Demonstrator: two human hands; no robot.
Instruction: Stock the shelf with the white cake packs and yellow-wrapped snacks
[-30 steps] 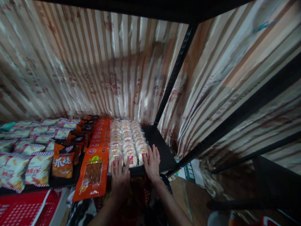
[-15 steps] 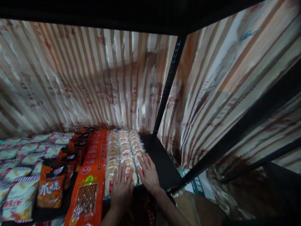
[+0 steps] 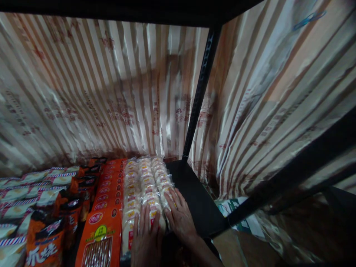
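Note:
Three rows of clear-wrapped round white snack packs (image 3: pixel 145 176), perhaps rice crackers, stand on the black shelf (image 3: pixel 194 193). My left hand (image 3: pixel 147 237) lies over the front of the left and middle rows, fingers stretched forward and slightly apart. Against the front of the right row rests my right hand (image 3: pixel 180 215), its fingers extended on the wrappers. Neither hand is closed around a pack. Directly left of the white packs are overlapping orange snack packets (image 3: pixel 111 185), the front one with a window showing brown sticks.
Orange-and-black snack bags (image 3: pixel 46 241) and white bags with striped tops (image 3: pixel 33 193) fill the shelf's left. A black metal post (image 3: pixel 198 96) rises at the back corner. Striped plastic sheeting (image 3: pixel 133 81) hangs behind. A dark shelf beam (image 3: pixel 111 16) crosses overhead.
The view has shifted, so the shelf goods sit a little lower and the left bags further left. Both hands stay flat on the white packs.

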